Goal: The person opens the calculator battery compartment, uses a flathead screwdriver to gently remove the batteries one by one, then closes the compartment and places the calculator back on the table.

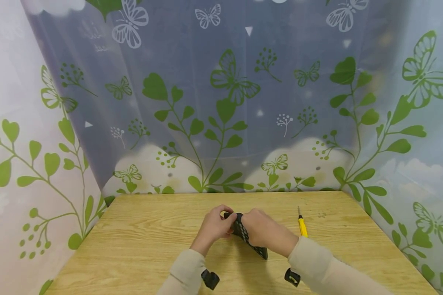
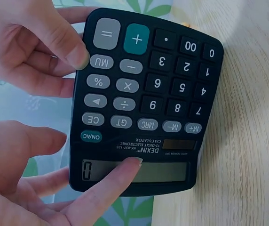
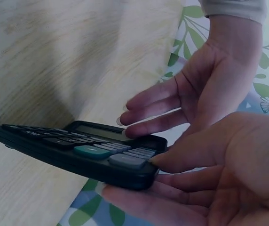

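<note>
1. Calc (image 2: 141, 101) is tilted up over the table (image 1: 151, 229), btwn both hands; can't tell if its low edge touches the wood.
2. R hand (image 1: 263, 229) pinches the calc's edge nr the = key (image 2: 107, 34), thumb on the face side, fingers behind. Hold firm by the rim, thumb off keys.
3. L hand (image 1: 212, 225): fingers mostly straight, not clenched; index finger (image 2: 108, 188) crosses the screen (image 2: 167, 172). Prob. steadying; go light, no hard pressing there.
4. Screen shows 0, so pwr seems on; stray presses could change it.
5. Yellow-handled screwdriver (image 1: 302, 226) lies nr the R sleeve (image 1: 310, 258); mind the forearm doesn't knock it.
</note>
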`<action>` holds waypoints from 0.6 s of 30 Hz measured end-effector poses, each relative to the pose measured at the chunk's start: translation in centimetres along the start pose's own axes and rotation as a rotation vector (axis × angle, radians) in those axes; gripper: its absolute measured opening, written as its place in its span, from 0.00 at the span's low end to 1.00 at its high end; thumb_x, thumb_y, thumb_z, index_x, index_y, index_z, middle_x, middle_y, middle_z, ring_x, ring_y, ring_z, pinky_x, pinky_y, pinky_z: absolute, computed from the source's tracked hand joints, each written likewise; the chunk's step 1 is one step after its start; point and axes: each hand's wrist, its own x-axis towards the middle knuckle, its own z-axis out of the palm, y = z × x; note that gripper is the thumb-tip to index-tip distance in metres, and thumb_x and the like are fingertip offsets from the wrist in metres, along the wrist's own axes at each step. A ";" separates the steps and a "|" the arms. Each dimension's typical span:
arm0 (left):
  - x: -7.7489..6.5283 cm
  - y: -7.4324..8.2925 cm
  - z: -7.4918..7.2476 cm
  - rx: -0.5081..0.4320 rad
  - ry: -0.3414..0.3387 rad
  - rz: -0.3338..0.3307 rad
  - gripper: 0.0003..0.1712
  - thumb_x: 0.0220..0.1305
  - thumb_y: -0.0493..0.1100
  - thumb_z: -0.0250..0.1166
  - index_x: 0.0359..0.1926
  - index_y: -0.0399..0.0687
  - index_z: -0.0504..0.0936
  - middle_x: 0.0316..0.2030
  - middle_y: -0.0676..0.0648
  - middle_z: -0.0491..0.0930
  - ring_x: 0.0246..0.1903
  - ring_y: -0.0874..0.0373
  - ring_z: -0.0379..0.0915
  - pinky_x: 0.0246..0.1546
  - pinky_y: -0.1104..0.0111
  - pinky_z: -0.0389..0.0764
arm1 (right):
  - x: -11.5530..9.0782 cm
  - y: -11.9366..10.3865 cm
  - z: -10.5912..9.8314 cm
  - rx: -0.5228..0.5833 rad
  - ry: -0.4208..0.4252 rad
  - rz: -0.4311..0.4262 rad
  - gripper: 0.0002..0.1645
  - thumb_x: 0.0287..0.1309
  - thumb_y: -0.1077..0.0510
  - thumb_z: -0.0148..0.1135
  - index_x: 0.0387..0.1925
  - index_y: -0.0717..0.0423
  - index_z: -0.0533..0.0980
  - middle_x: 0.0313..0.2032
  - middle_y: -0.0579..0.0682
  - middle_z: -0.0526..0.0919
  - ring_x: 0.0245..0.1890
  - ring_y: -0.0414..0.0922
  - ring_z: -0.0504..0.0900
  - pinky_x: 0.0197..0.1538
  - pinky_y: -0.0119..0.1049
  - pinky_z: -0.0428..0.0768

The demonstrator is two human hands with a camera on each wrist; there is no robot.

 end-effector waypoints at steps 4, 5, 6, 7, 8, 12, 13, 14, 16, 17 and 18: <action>0.2 -0.1 0.0 0.020 0.017 0.008 0.16 0.74 0.49 0.64 0.53 0.43 0.82 0.35 0.33 0.84 0.23 0.52 0.85 0.32 0.54 0.91 | -0.1 -0.1 0.3 0.037 0.051 -0.046 0.16 0.56 0.72 0.69 0.20 0.57 0.73 0.13 0.47 0.67 0.14 0.41 0.67 0.20 0.30 0.62; 0.3 -0.2 0.0 0.026 0.019 0.007 0.16 0.74 0.50 0.64 0.52 0.43 0.82 0.34 0.34 0.85 0.22 0.53 0.84 0.32 0.54 0.91 | -0.1 -0.1 0.4 0.055 0.062 -0.059 0.19 0.57 0.73 0.68 0.18 0.56 0.71 0.12 0.45 0.63 0.13 0.40 0.63 0.20 0.29 0.59; 0.3 -0.2 -0.1 0.029 0.019 0.005 0.16 0.73 0.50 0.64 0.51 0.43 0.82 0.33 0.36 0.85 0.22 0.54 0.84 0.32 0.54 0.91 | -0.1 -0.1 0.5 0.069 0.078 -0.074 0.20 0.57 0.73 0.67 0.18 0.55 0.70 0.12 0.44 0.61 0.13 0.39 0.60 0.20 0.29 0.57; 0.3 -0.3 -0.1 0.031 0.019 0.003 0.17 0.73 0.51 0.65 0.51 0.43 0.81 0.32 0.37 0.85 0.22 0.56 0.84 0.33 0.54 0.91 | -0.1 -0.1 0.6 0.083 0.090 -0.085 0.21 0.57 0.73 0.67 0.18 0.54 0.68 0.12 0.43 0.59 0.13 0.38 0.58 0.20 0.29 0.55; 0.3 -0.3 -0.1 0.032 0.018 -0.001 0.17 0.73 0.51 0.65 0.50 0.43 0.81 0.31 0.37 0.85 0.22 0.57 0.84 0.34 0.54 0.91 | -0.1 -0.1 0.7 0.094 0.104 -0.097 0.20 0.56 0.73 0.67 0.19 0.55 0.69 0.12 0.43 0.59 0.14 0.38 0.58 0.19 0.28 0.54; 0.3 -0.4 -0.1 0.020 0.011 -0.017 0.19 0.71 0.53 0.67 0.51 0.43 0.79 0.35 0.37 0.84 0.23 0.56 0.85 0.35 0.54 0.92 | 0.0 -0.1 0.9 0.132 0.139 -0.121 0.12 0.55 0.73 0.68 0.25 0.60 0.74 0.14 0.44 0.62 0.14 0.37 0.59 0.18 0.27 0.54; 0.3 -0.4 -0.1 0.011 0.009 -0.021 0.20 0.71 0.53 0.67 0.51 0.42 0.79 0.37 0.35 0.84 0.24 0.53 0.86 0.35 0.55 0.92 | 0.1 -0.1 1.0 0.148 0.138 -0.123 0.10 0.55 0.73 0.68 0.26 0.61 0.76 0.14 0.44 0.62 0.14 0.37 0.59 0.18 0.26 0.54; 0.3 -0.4 -0.1 0.002 0.007 -0.025 0.20 0.70 0.53 0.67 0.51 0.42 0.78 0.38 0.34 0.84 0.25 0.50 0.87 0.35 0.55 0.92 | 0.1 -0.1 1.1 0.160 0.138 -0.124 0.08 0.55 0.73 0.68 0.28 0.63 0.77 0.13 0.44 0.63 0.13 0.37 0.59 0.17 0.26 0.54; 0.3 -0.5 0.0 -0.012 0.005 -0.033 0.20 0.70 0.52 0.68 0.51 0.42 0.78 0.39 0.33 0.84 0.28 0.44 0.88 0.34 0.55 0.92 | 0.2 -0.1 1.1 0.182 0.136 -0.133 0.07 0.56 0.73 0.67 0.29 0.64 0.77 0.13 0.44 0.62 0.12 0.37 0.58 0.17 0.25 0.52; 0.3 -0.5 0.0 -0.013 0.005 -0.033 0.19 0.70 0.51 0.68 0.51 0.42 0.78 0.38 0.34 0.84 0.29 0.42 0.89 0.33 0.55 0.92 | 0.2 -0.1 1.2 0.192 0.137 -0.140 0.07 0.57 0.73 0.66 0.29 0.63 0.77 0.13 0.43 0.62 0.12 0.37 0.58 0.17 0.25 0.52; 0.3 -0.4 0.0 -0.011 0.006 -0.034 0.19 0.69 0.49 0.68 0.51 0.41 0.78 0.38 0.33 0.84 0.30 0.40 0.89 0.32 0.55 0.92 | 0.3 -0.1 1.3 0.202 0.141 -0.151 0.11 0.57 0.73 0.66 0.24 0.60 0.76 0.12 0.42 0.60 0.11 0.36 0.57 0.17 0.24 0.52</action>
